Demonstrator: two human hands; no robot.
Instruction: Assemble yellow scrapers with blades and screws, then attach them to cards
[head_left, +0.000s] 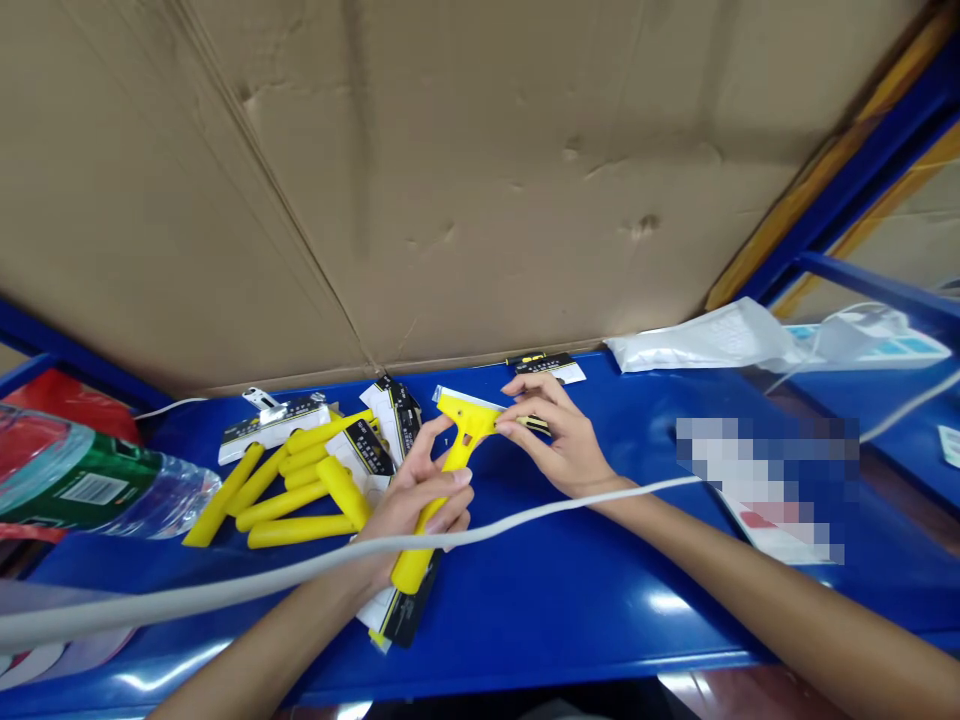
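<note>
one yellow plastic t-shaped scraper slants away rightward above the glossy blue table, handle wrapped by the curled left hand, head's right end pinched by the nearly closed right hand

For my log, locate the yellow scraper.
Near the head view's centre, the left hand grips the yellow scraper, the right hand at its wide end.

Bare, slender-fingered hands join slim, uncovered forearms.
</note>
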